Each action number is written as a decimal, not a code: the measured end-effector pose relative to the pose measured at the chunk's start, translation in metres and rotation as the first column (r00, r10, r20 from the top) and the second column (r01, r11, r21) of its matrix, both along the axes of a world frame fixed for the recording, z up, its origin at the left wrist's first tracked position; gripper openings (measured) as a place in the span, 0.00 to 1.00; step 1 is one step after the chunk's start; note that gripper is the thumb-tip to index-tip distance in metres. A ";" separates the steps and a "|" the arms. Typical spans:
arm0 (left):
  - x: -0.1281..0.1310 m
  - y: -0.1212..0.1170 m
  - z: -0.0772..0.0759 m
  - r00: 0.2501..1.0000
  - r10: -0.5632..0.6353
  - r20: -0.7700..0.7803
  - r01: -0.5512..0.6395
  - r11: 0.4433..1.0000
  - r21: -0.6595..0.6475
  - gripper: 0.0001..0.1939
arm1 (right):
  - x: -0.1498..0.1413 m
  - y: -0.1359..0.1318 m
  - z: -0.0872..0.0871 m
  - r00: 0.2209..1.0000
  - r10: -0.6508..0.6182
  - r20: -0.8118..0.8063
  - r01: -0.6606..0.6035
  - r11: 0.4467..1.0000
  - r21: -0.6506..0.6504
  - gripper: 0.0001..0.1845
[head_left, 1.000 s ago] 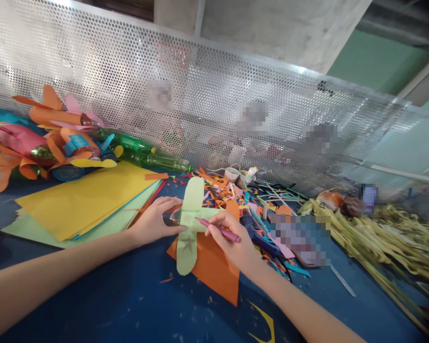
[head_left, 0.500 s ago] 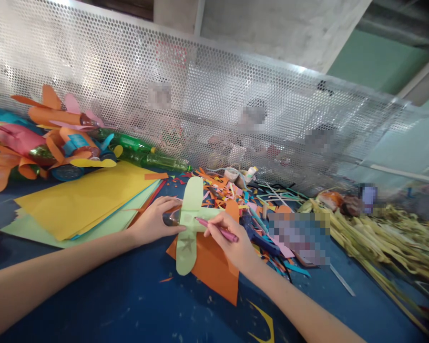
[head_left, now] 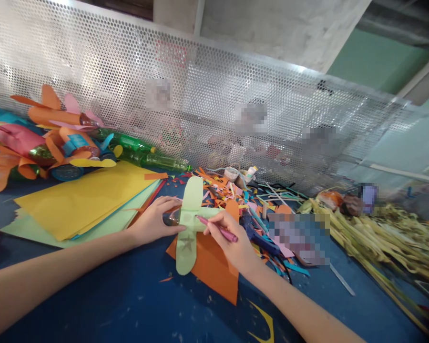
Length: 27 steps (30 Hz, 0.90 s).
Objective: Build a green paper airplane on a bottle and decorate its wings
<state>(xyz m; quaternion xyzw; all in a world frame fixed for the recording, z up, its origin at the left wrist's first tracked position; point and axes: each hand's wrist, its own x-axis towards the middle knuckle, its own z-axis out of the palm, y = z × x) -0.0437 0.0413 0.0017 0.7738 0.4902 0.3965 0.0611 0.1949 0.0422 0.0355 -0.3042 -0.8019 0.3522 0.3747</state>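
Note:
My left hand (head_left: 150, 223) is wrapped round the clear end of a plastic bottle (head_left: 170, 218) covered in light green paper. A long rounded green paper wing (head_left: 192, 194) lies across the bottle, making it a toy plane, with a grey star drawn on the wing's near half. My right hand (head_left: 236, 240) is closed round a purple pen (head_left: 229, 235), its tip at the green paper near small faint drawn shapes. An orange paper sheet (head_left: 216, 271) lies beneath the plane.
Coloured paper sheets (head_left: 89, 200) are stacked at left, with finished bottle planes (head_left: 67, 147) and green bottles (head_left: 157, 159) behind. Paper scraps (head_left: 221, 186), a blue-handled tool (head_left: 259, 238) and dried plant strips (head_left: 375, 233) lie to the right. A perforated metal screen (head_left: 207, 95) stands behind the table.
The pen tip has shifted very slightly up on the green paper. My left hand and the toy plane look unmoved.

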 end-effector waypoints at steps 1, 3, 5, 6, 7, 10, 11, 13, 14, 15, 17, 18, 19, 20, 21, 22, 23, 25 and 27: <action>0.000 0.000 0.000 1.000 0.000 -0.001 0.000 1.000 0.000 0.27 | 0.000 0.000 0.000 1.000 -0.001 -0.006 0.001 1.000 -0.002 0.05; 0.000 0.000 0.001 1.000 0.002 -0.004 -0.002 1.000 0.000 0.26 | 0.000 0.001 -0.002 1.000 0.001 -0.015 -0.001 1.000 -0.004 0.05; 0.000 0.000 0.001 1.000 0.003 -0.006 -0.003 1.000 -0.002 0.26 | 0.000 0.002 -0.003 1.000 0.014 -0.020 -0.014 1.000 -0.007 0.05; 0.000 0.000 0.002 1.000 0.002 -0.007 -0.002 1.000 -0.001 0.26 | 0.000 0.002 -0.003 1.000 0.021 -0.023 -0.022 1.000 -0.009 0.05; 0.000 0.000 0.002 1.000 0.001 -0.008 -0.001 1.000 -0.001 0.26 | 0.000 0.002 -0.003 0.999 0.029 -0.026 -0.030 0.999 -0.013 0.05; 0.000 0.000 0.001 1.000 0.001 -0.013 0.000 1.000 0.007 0.26 | 0.000 0.002 -0.003 0.999 0.038 -0.033 -0.039 0.999 -0.023 0.04; 0.000 0.000 0.000 1.000 0.002 -0.014 -0.002 1.000 0.011 0.26 | 0.000 0.002 -0.002 0.999 0.038 -0.031 -0.039 0.999 -0.025 0.04; 0.000 0.000 -0.001 1.000 0.005 -0.016 -0.005 1.000 0.015 0.26 | 0.000 0.002 -0.002 0.999 0.030 -0.024 -0.031 0.999 -0.028 0.05; 0.000 0.000 -0.001 1.000 0.006 -0.016 -0.006 1.000 0.016 0.26 | 0.000 0.001 -0.001 0.999 0.023 -0.024 -0.024 0.999 -0.028 0.05; 0.000 0.001 -0.001 1.000 0.005 -0.016 -0.004 1.000 0.017 0.26 | 0.001 0.001 -0.001 1.000 0.018 -0.024 -0.018 0.999 -0.028 0.05; 0.000 0.001 -0.001 1.000 0.000 -0.014 0.000 1.000 0.019 0.26 | 0.001 0.001 -0.001 1.000 0.009 -0.030 -0.010 0.999 -0.030 0.04; 0.000 0.001 -0.001 1.000 -0.003 -0.013 0.003 1.000 0.020 0.26 | 0.001 0.001 -0.001 0.999 0.008 -0.032 -0.009 0.999 -0.031 0.04; -0.001 0.001 -0.001 1.000 -0.006 -0.011 0.006 1.000 0.019 0.26 | 0.001 0.001 -0.002 0.999 0.010 -0.032 -0.011 0.999 -0.031 0.04; -0.001 0.001 -0.001 1.000 -0.008 -0.009 0.009 1.000 0.018 0.26 | 0.001 0.002 -0.002 0.999 0.011 -0.031 -0.012 0.999 -0.031 0.04; -0.001 0.001 -0.001 1.000 -0.009 -0.007 0.010 1.000 0.017 0.26 | 0.001 0.002 -0.002 0.999 0.014 -0.030 -0.015 0.999 -0.031 0.04; -0.001 0.001 -0.001 1.000 -0.010 -0.004 0.010 1.000 0.015 0.26 | 0.001 0.002 -0.003 0.999 0.018 -0.029 -0.019 0.999 -0.031 0.05; -0.001 0.001 -0.001 1.000 -0.011 -0.002 0.011 1.000 0.013 0.26 | 0.000 0.002 -0.003 0.999 0.023 -0.028 -0.024 0.999 -0.032 0.05; 0.000 0.001 -0.001 1.000 -0.014 0.004 0.014 1.000 0.010 0.25 | 0.000 0.003 -0.003 0.999 0.033 -0.027 -0.034 0.999 -0.032 0.04; 0.000 0.001 -0.001 1.000 -0.019 0.009 0.019 1.000 0.008 0.25 | 0.000 0.003 -0.003 0.999 0.037 -0.026 -0.037 0.999 -0.025 0.05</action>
